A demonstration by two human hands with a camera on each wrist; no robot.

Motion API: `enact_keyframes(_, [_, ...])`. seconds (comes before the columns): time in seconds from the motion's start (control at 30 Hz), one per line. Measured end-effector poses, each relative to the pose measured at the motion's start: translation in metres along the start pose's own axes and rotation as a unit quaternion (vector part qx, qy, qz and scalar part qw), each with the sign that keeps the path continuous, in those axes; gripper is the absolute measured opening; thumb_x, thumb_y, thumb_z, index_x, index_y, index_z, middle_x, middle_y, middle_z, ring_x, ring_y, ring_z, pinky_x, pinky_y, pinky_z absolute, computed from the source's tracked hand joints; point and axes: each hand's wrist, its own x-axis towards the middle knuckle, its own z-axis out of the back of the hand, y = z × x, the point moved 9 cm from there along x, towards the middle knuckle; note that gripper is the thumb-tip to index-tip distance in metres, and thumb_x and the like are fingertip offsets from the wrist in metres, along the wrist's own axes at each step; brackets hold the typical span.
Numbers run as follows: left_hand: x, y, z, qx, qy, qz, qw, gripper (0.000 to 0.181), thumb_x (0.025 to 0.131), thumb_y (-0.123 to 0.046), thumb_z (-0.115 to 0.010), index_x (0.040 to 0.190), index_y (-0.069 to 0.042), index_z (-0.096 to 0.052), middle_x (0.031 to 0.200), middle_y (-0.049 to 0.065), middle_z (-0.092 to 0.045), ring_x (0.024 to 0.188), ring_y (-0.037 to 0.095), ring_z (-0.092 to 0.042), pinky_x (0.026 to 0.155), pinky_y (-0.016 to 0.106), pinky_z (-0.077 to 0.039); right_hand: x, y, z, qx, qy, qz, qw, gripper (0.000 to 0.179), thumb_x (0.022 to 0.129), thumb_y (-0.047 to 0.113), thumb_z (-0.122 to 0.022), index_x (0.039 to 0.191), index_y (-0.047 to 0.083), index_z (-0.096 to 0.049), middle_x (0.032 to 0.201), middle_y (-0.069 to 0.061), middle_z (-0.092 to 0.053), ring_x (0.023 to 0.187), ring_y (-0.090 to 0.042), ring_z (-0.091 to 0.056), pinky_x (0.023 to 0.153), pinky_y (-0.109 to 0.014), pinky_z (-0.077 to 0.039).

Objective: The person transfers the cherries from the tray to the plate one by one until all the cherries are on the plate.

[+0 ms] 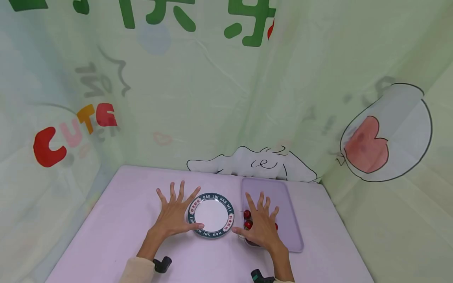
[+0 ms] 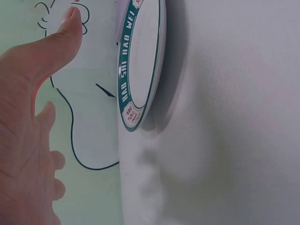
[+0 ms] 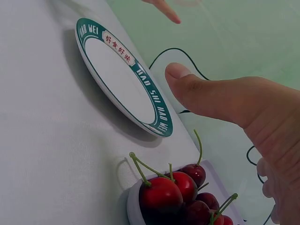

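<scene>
My left hand [image 1: 175,214] hovers at the left side of a round plate [image 1: 212,215], fingers spread wide and thumb overlapping its rim in the head view. The plate is white with a dark green lettered border and lies flat on the table. My right hand [image 1: 261,226] is spread over a lilac tray [image 1: 283,208], its thumb reaching toward the plate. Dark red cherries [image 1: 247,214] with green stems sit under that hand; in the right wrist view several cherries [image 3: 161,194] fill a pale container [image 3: 135,206]. Neither hand holds anything.
A pale table [image 1: 141,184] with a white-lilac cover spans the work area. Printed curtains [image 1: 212,98] hang behind and along both sides, close to the table's edges. A black wrist mount [image 1: 162,264] sits at the left wrist.
</scene>
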Motion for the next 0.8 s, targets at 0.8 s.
enact_keyframes(0.8, [-0.004,0.015,-0.017,-0.143,0.039,0.104,0.9835,0.103,0.095,-0.064,-0.076,0.176,-0.033,-0.021,0.174,0.028,-0.035,0.149,0.054,-0.052,0.116,0.081,-0.043,-0.006,0.002,0.030,0.041,-0.096,-0.015,0.9945,0.089,0.087,0.042,-0.088,0.162,0.011,-0.052,0.165,-0.033,-0.047,0.147,-0.062,-0.048,0.115,-0.086,-0.038])
